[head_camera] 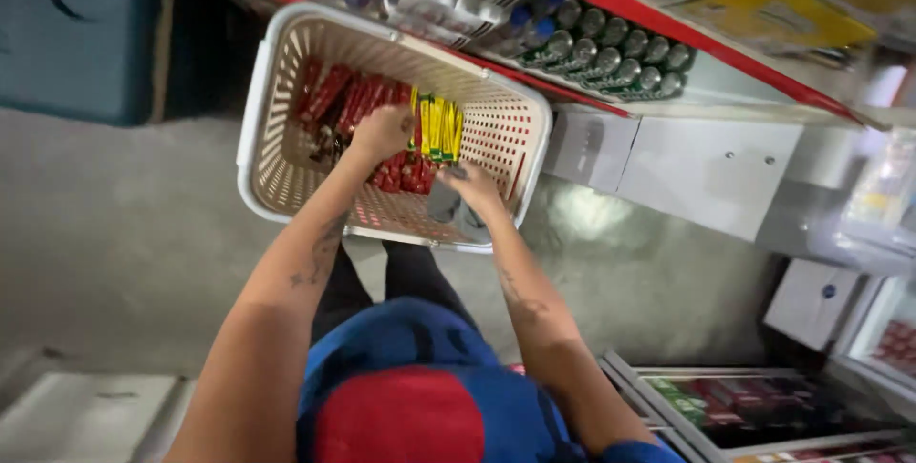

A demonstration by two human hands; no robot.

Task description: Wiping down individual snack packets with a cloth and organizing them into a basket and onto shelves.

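Fingers (396,118) of my left hand (382,131) curl shut around a bundle of yellow packets (438,126), held upright inside the white basket (286,62). Red packets (334,96) lie at ten o'clock from it. My right hand (472,186), at five o'clock, rests on a grey packet (442,204); whether those fingers grip it I cannot tell.

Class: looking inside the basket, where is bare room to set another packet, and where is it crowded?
Bare mesh shows along the basket near wall and right end, beside the right hand. Red packets crowd the far left; yellow-green packets fill the middle by the left hand.
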